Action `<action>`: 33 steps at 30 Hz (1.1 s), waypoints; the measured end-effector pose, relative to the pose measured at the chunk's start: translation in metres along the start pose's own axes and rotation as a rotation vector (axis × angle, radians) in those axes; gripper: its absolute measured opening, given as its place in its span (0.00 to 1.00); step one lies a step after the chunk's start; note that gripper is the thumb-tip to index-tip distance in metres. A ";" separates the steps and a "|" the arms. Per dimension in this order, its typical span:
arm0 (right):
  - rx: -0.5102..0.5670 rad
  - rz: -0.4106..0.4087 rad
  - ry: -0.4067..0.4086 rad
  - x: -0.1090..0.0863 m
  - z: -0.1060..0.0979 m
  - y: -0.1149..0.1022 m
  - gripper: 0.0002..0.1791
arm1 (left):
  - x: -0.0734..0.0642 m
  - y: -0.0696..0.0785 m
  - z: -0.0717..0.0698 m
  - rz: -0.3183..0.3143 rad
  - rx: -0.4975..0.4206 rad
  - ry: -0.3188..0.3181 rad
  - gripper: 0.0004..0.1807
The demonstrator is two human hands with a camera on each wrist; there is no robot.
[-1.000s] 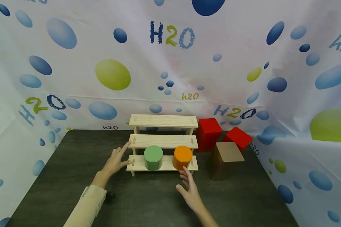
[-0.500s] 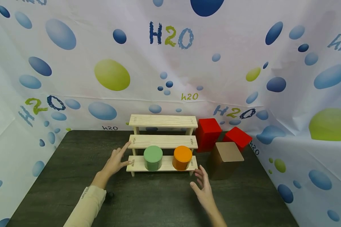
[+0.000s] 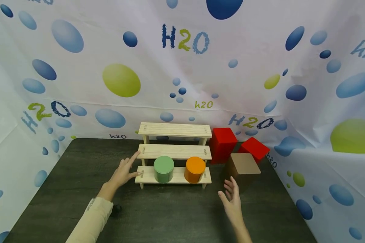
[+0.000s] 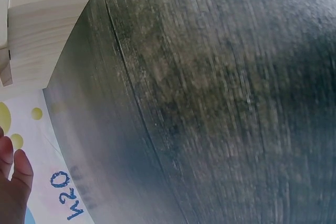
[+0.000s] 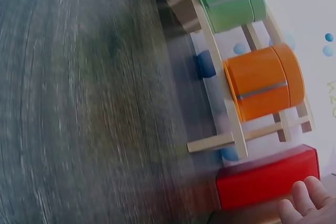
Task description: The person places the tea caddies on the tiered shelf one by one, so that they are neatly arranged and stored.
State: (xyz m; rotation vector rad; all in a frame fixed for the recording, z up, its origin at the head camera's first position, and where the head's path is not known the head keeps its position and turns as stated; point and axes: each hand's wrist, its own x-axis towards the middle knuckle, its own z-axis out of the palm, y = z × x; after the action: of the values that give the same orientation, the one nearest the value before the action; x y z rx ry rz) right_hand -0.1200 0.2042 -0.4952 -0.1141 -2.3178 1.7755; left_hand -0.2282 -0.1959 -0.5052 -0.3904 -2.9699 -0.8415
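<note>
Three-tier wooden stand (image 3: 174,151): upright on the dark tabletop (image 3: 170,216), ahead of me, roughly central, long sides facing me.

My right hand (image 3: 232,199): nearest thing of mine on that side, right of the stand and apart from it. Fingers loosely curved, thumb spread away, grip slack. Fingertips overlap the lower front of the brown box (image 3: 244,163) in the head view; contact, can't tell.

My left hand (image 3: 121,173): index extended to the left end of the middle tier, thumb at the left end of the bottom tier. Spread, touching, not pinching. Pale sleeve (image 3: 91,219) behind it.

Bottom tier: green canister (image 3: 164,169) near the middle, orange canister (image 3: 195,170) toward the right end. Both upright, apart, lids on. Grey strip down the side of each in the right wrist view.

Brown box stands right of the stand, lighter tan top. Past it: tall red box (image 3: 223,145) just beside the stand's right end, second red box (image 3: 254,149) turned at an angle behind the brown one.

Farthest: white backdrop (image 3: 158,67), blue and lime ovals, H2O lettering.
</note>
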 end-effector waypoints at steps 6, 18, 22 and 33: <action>-0.016 0.012 0.035 -0.001 -0.006 0.003 0.38 | -0.001 -0.001 0.000 0.023 -0.027 0.017 0.51; -0.013 0.029 0.128 -0.002 -0.015 0.001 0.41 | -0.001 0.000 0.000 0.025 -0.035 0.013 0.50; -0.010 0.014 0.183 -0.002 -0.017 -0.001 0.39 | -0.001 0.001 -0.001 -0.006 -0.019 -0.016 0.50; -0.051 0.050 0.392 0.007 -0.021 -0.003 0.38 | -0.002 0.002 -0.003 0.001 -0.031 -0.011 0.51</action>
State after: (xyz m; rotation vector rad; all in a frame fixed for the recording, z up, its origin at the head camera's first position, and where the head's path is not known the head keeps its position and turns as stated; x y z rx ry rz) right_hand -0.1223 0.2245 -0.4866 -0.4854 -2.0913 1.5480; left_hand -0.2258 -0.1966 -0.5017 -0.3985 -2.9701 -0.8886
